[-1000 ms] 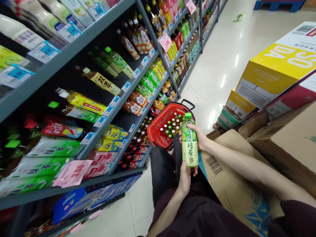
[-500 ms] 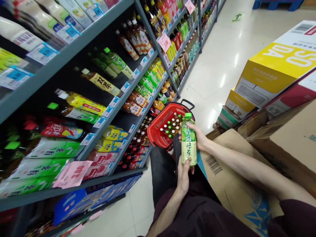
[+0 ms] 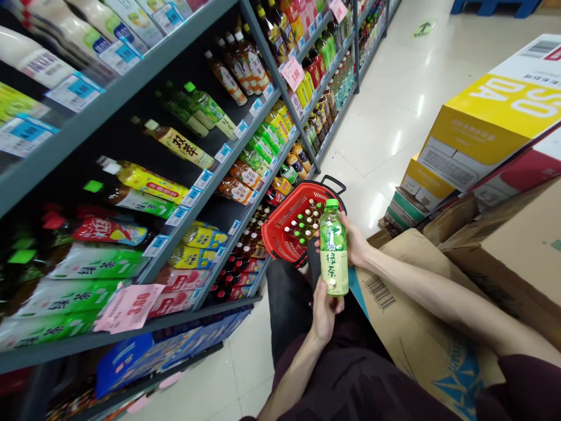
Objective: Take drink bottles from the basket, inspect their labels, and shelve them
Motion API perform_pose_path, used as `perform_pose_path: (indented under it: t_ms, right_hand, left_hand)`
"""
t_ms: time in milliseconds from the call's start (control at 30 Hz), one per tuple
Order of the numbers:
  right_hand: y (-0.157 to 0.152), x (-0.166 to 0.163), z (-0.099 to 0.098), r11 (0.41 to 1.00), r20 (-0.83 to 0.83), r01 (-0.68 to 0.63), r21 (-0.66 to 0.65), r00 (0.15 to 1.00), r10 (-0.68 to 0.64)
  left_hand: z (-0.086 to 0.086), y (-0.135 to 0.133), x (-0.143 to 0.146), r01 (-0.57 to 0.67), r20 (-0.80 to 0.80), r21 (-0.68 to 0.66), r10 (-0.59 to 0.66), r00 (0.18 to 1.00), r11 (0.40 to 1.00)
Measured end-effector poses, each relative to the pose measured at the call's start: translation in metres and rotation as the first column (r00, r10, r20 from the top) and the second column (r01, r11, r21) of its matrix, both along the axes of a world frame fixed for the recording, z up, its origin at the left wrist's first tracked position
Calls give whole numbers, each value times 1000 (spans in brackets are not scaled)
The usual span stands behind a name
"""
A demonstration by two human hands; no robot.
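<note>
A green tea bottle (image 3: 333,248) with a green cap is held upright before my lap, its label facing me. My right hand (image 3: 354,241) grips it from behind on the right, with fingertips showing at its left edge. My left hand (image 3: 323,314) is closed round the lower end, thumb near the label's bottom edge. Just beyond the bottle, a red shopping basket (image 3: 280,225) stands on the floor with several capped bottles (image 3: 307,223) in it. Part of the basket is hidden behind the bottle and my knee.
Grey shelving (image 3: 184,219) with drink bottles and price tags runs along the left. Flattened brown cardboard (image 3: 407,275) lies close at my right, below yellow soda cartons (image 3: 473,140). A tiled floor (image 3: 372,134) stretches ahead, with a blue pallet (image 3: 495,7) far off.
The bottle has turned slightly in my hands. My left thumb has slid off the label's front to its lower left edge. The basket has stayed put.
</note>
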State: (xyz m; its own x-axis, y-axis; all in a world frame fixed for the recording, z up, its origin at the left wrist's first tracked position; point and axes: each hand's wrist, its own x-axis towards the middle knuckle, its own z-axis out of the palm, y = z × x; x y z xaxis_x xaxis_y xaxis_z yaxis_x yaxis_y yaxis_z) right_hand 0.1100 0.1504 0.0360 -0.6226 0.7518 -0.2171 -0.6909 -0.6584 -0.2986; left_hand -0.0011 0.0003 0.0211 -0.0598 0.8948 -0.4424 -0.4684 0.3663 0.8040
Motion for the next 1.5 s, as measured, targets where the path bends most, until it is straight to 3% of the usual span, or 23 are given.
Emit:
perform_pose_path:
  t_ms: [267,433,833,1033,1267,1400,1500]
  right_hand:
    - [0,1,-4,1000,-10,16,23,1000,-16]
    - [1,0,-6,1000,3,22,5,1000,-22]
    - [3,1,-1,998,16,11,-58,1000,-10]
    - [3,0,-5,998,14,-14,-66,1000,14]
    - [3,0,-3,997,48,-8,-79,999,11]
    - [1,0,-3,997,49,-25,-70,998,28]
    - [1,0,-5,998,50,-19,-67,998,22]
  left_hand:
    - [13,6,-1,96,286,-60,-75,955,994]
    - [13,7,-4,152,338,-69,-121,933,986]
    - [0,0,4,149,130,-128,-133,983,980]
    - [-2,-3,12,81,70,-64,-77,995,995]
    - [-9,-4,-1,195,110,-48,-188,976,980]
    - [-16,-7,-3,172,-24,32,-171,985,985]
    - [-19,-8,-2,145,-131,19,-141,981,989]
